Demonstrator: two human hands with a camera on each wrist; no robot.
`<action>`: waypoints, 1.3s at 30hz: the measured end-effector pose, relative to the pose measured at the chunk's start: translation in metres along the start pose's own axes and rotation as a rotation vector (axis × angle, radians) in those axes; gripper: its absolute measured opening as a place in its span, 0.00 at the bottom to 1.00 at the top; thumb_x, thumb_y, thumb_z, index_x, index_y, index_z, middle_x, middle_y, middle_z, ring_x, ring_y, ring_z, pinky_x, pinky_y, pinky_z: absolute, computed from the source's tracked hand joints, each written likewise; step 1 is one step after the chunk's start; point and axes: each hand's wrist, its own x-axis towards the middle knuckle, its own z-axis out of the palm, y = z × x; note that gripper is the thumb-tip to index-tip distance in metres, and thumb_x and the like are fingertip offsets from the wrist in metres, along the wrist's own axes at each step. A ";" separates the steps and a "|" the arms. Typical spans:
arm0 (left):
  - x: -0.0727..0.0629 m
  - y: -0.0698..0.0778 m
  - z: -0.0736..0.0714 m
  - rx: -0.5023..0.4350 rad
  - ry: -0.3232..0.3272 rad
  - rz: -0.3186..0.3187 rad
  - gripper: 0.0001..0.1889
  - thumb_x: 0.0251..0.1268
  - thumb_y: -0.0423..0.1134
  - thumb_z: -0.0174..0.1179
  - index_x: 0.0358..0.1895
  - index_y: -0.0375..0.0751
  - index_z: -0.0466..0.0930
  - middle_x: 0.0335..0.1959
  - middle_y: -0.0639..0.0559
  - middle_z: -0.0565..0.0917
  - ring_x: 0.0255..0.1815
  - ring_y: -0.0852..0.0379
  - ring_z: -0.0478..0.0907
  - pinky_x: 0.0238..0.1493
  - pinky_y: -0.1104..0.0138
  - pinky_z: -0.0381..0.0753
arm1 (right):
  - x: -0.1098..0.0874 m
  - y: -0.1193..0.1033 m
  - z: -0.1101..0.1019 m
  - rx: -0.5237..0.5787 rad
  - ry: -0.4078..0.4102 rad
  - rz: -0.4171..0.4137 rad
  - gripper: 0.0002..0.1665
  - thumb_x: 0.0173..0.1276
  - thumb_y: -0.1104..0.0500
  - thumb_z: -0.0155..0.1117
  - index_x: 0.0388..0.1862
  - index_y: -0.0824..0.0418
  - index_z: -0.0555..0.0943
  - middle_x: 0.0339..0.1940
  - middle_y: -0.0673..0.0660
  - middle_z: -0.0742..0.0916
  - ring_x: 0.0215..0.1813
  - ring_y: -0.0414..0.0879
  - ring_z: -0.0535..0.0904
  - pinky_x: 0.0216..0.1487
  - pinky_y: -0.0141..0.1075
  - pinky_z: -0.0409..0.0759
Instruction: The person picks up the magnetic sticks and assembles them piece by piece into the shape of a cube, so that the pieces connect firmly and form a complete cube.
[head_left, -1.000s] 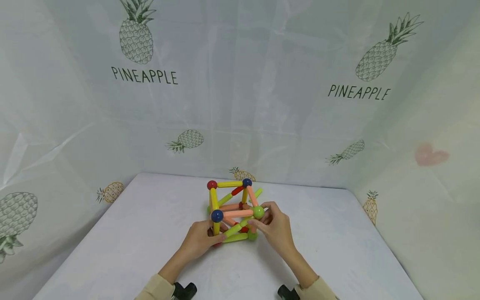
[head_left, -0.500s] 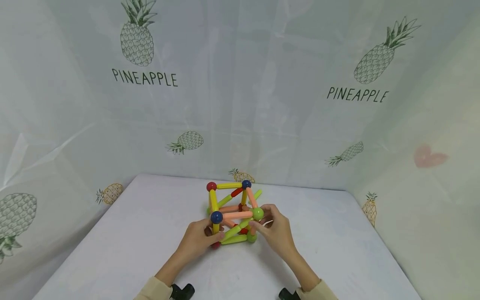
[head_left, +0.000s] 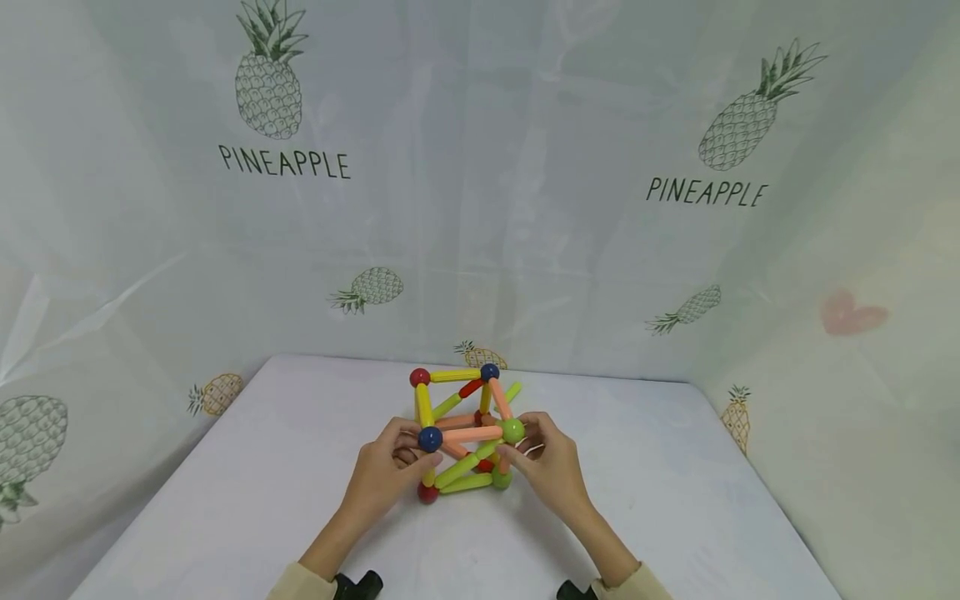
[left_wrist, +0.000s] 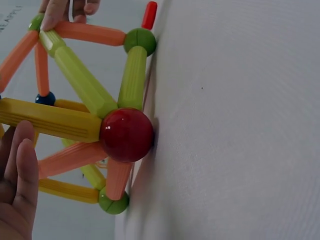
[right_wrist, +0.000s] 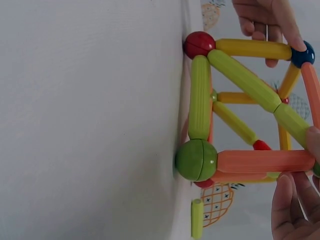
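A box-shaped frame of magnetic building sticks and balls (head_left: 471,434) stands on the table between my hands. At its near left top corner, my left hand (head_left: 386,467) holds the blue ball (head_left: 431,439), with the thumb against it and fingers behind. A yellow stick (left_wrist: 60,120) runs from there down to a red ball (left_wrist: 127,135) on the table. Opposite, my right hand (head_left: 551,458) pinches the near right top corner, around the green ball (head_left: 513,431) and the upper end of the light green diagonal stick (right_wrist: 250,85). Its fingers partly hide that joint.
Behind the frame lies a loose light green stick (right_wrist: 197,219). A white table (head_left: 637,483) carries everything, and a pale curtain (head_left: 525,208) printed with pineapples hangs behind and beside it.
My left hand has slid up from the lower part of the near left upright to the blue ball. The right hand keeps its hold, and the frame stays nearly in place.
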 end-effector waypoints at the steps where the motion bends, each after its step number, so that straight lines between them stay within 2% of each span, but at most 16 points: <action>1: 0.000 0.001 -0.001 -0.003 0.000 0.004 0.27 0.50 0.60 0.70 0.51 0.59 0.71 0.32 0.65 0.84 0.30 0.59 0.78 0.34 0.68 0.80 | 0.000 0.000 0.000 0.000 0.001 -0.002 0.26 0.55 0.46 0.75 0.50 0.48 0.76 0.33 0.42 0.83 0.33 0.41 0.80 0.33 0.37 0.83; 6: 0.001 0.004 -0.004 0.021 0.003 0.067 0.31 0.53 0.60 0.69 0.60 0.61 0.69 0.33 0.67 0.83 0.30 0.60 0.78 0.33 0.69 0.80 | 0.000 -0.002 -0.001 -0.010 0.004 -0.026 0.25 0.57 0.48 0.75 0.51 0.50 0.76 0.34 0.43 0.83 0.33 0.40 0.80 0.33 0.36 0.83; 10: 0.001 0.005 -0.005 0.060 0.001 0.162 0.25 0.57 0.57 0.67 0.59 0.65 0.74 0.35 0.68 0.81 0.31 0.63 0.77 0.34 0.70 0.80 | -0.001 -0.003 -0.002 -0.021 0.002 -0.022 0.25 0.57 0.48 0.75 0.51 0.49 0.76 0.34 0.44 0.83 0.33 0.41 0.80 0.33 0.35 0.82; 13: 0.001 0.006 -0.005 0.061 -0.017 0.203 0.21 0.60 0.56 0.66 0.57 0.68 0.76 0.35 0.67 0.81 0.32 0.64 0.78 0.35 0.70 0.81 | -0.002 -0.005 -0.005 -0.022 -0.004 -0.008 0.24 0.57 0.49 0.75 0.50 0.49 0.76 0.33 0.44 0.83 0.33 0.42 0.80 0.33 0.36 0.83; 16: 0.000 0.008 -0.005 0.051 -0.051 0.210 0.20 0.61 0.55 0.66 0.57 0.70 0.76 0.35 0.67 0.80 0.32 0.64 0.77 0.36 0.69 0.81 | -0.004 -0.006 -0.011 -0.027 -0.024 -0.005 0.24 0.58 0.50 0.75 0.50 0.48 0.77 0.33 0.45 0.84 0.33 0.42 0.81 0.33 0.37 0.83; 19: -0.001 0.010 -0.005 0.050 -0.072 0.209 0.20 0.61 0.56 0.65 0.57 0.71 0.76 0.34 0.68 0.80 0.32 0.64 0.77 0.36 0.70 0.81 | -0.004 -0.004 -0.020 -0.036 -0.079 -0.019 0.25 0.58 0.53 0.75 0.53 0.46 0.76 0.34 0.45 0.85 0.34 0.41 0.81 0.34 0.36 0.83; 25: -0.002 0.013 -0.006 0.059 -0.085 0.218 0.19 0.61 0.56 0.65 0.56 0.70 0.76 0.34 0.68 0.80 0.32 0.65 0.77 0.36 0.70 0.81 | 0.003 0.006 -0.049 -0.136 -0.221 -0.099 0.30 0.62 0.67 0.70 0.61 0.48 0.75 0.39 0.46 0.85 0.38 0.40 0.82 0.37 0.33 0.82; 28: -0.002 0.013 -0.006 0.064 -0.092 0.212 0.19 0.60 0.57 0.65 0.56 0.71 0.75 0.34 0.68 0.80 0.33 0.65 0.77 0.36 0.70 0.80 | 0.015 0.015 -0.060 -0.208 -0.270 -0.092 0.28 0.63 0.68 0.68 0.60 0.51 0.76 0.43 0.46 0.84 0.41 0.42 0.82 0.39 0.33 0.82; 31: -0.001 0.012 -0.007 0.065 -0.097 0.213 0.20 0.60 0.57 0.65 0.56 0.71 0.75 0.34 0.68 0.80 0.33 0.65 0.77 0.36 0.70 0.81 | 0.036 0.025 -0.062 -0.284 -0.315 -0.085 0.25 0.64 0.68 0.67 0.60 0.56 0.78 0.48 0.50 0.84 0.44 0.46 0.83 0.41 0.36 0.82; 36: -0.001 0.009 -0.007 0.060 -0.094 0.234 0.20 0.60 0.56 0.66 0.56 0.71 0.75 0.35 0.68 0.80 0.33 0.65 0.78 0.36 0.70 0.81 | 0.076 0.048 -0.044 -0.431 -0.369 -0.099 0.22 0.65 0.66 0.66 0.58 0.59 0.79 0.54 0.54 0.83 0.50 0.51 0.81 0.47 0.41 0.81; 39: -0.001 0.009 -0.007 0.051 -0.096 0.244 0.20 0.60 0.56 0.66 0.55 0.70 0.75 0.35 0.68 0.80 0.33 0.65 0.78 0.36 0.70 0.81 | 0.093 0.063 -0.031 -0.472 -0.405 -0.082 0.22 0.65 0.67 0.67 0.59 0.62 0.79 0.55 0.57 0.82 0.55 0.54 0.79 0.55 0.47 0.78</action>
